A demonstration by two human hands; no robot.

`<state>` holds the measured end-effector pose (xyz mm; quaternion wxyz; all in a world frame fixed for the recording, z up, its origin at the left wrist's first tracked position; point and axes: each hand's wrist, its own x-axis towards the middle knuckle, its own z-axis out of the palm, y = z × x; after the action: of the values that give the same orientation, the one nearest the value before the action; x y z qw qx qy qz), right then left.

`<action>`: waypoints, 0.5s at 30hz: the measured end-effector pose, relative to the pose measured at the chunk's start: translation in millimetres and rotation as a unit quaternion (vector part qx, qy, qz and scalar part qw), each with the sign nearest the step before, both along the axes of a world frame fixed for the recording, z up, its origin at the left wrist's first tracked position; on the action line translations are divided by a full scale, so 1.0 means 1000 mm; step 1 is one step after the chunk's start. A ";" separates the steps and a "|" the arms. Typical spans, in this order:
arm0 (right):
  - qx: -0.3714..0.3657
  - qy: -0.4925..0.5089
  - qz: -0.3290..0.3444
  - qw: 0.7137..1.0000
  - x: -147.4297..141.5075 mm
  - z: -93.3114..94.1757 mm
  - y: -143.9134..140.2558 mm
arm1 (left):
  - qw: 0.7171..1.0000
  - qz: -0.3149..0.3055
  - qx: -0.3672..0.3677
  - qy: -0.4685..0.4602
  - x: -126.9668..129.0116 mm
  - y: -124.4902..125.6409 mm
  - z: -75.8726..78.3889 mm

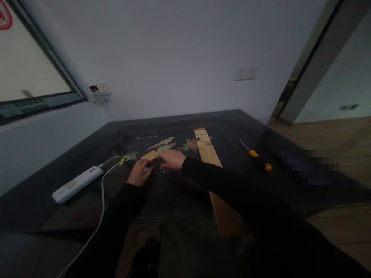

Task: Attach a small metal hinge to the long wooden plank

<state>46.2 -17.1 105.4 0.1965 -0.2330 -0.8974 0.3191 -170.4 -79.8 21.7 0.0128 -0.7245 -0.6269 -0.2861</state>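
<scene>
A small flat tan piece (150, 155), perhaps wood or card, lies between my hands over the dark tabletop. My right hand (172, 158) has its fingertips bent at the right edge of this piece and appears to grip it. My left hand (139, 172) is at its near left side; the fingers touch it or nearly do, and the thumb stands apart from them. Several thin metal screws or nails (162, 171) lie loose just below my hands. Under my right forearm passes a long wooden board (209, 152), its near end jutting past the table edge.
A yellow and black screwdriver (259, 160) lies to the right of the board. On the left is a long white device (78, 184) with a white cable (102, 193) running off the front edge. The dark table (179, 202) has a bird-and-flower print and meets the wall.
</scene>
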 end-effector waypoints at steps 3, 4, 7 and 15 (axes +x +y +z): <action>0.074 -0.041 -0.047 0.995 0.053 0.013 0.020 | 0.997 -0.074 -0.024 -0.013 0.027 -0.006 0.004; 0.109 -0.054 -0.070 0.990 0.078 0.016 0.027 | 0.994 -0.097 -0.040 -0.011 0.035 -0.007 0.004; 0.149 -0.051 -0.164 0.974 0.169 0.016 0.042 | 0.986 -0.142 -0.084 0.009 0.049 -0.008 0.001; 0.122 0.005 -0.296 0.947 0.289 -0.045 -0.057 | 0.990 -0.124 -0.070 -0.010 0.051 -0.003 0.000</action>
<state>335.5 -73.9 60.2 0.3137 -0.4610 -0.8189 0.1361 -118.9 -83.3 22.1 -0.0795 -0.7928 -0.5509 -0.2482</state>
